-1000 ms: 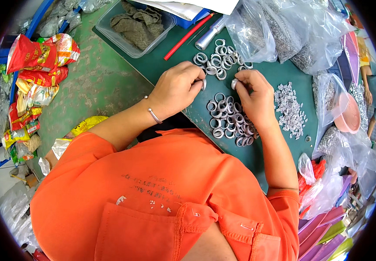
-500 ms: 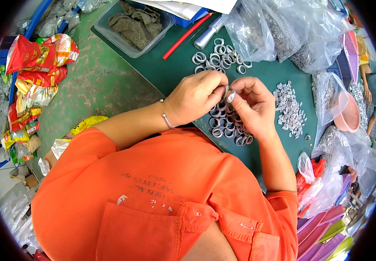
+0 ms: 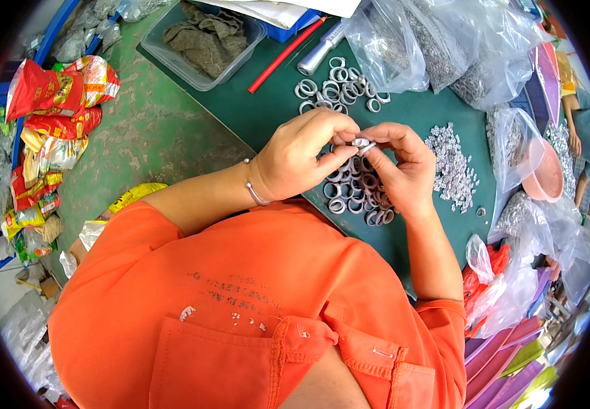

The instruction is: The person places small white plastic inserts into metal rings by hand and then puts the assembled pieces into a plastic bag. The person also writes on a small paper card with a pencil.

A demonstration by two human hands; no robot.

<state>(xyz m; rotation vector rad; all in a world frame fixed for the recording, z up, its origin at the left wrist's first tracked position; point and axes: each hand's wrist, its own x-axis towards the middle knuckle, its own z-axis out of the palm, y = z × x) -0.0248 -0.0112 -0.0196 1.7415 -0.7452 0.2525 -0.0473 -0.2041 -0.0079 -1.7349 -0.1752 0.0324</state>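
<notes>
My left hand point(image 3: 303, 158) and my right hand point(image 3: 401, 170) meet above the dark green table point(image 3: 274, 109). Together their fingertips pinch a small silver metal ring point(image 3: 361, 143), with a small part pressed against it. Right under my hands lies a cluster of several silver rings point(image 3: 356, 194). A second group of rings point(image 3: 336, 87) lies farther back. A heap of tiny silver parts point(image 3: 453, 163) is spread just right of my right hand. A thin bracelet circles my left wrist.
A clear tub of grey scraps point(image 3: 206, 41), a red stick point(image 3: 287, 53) and a silver tube point(image 3: 317, 53) lie at the back. Clear plastic bags of metal parts point(image 3: 438, 48) crowd the right, with a pink bowl point(image 3: 547, 174). Red snack bags point(image 3: 49, 102) sit on the floor at left.
Both hands rose from the ring pile and came together. They now hold one ring between the fingertips, higher above the table than before.
</notes>
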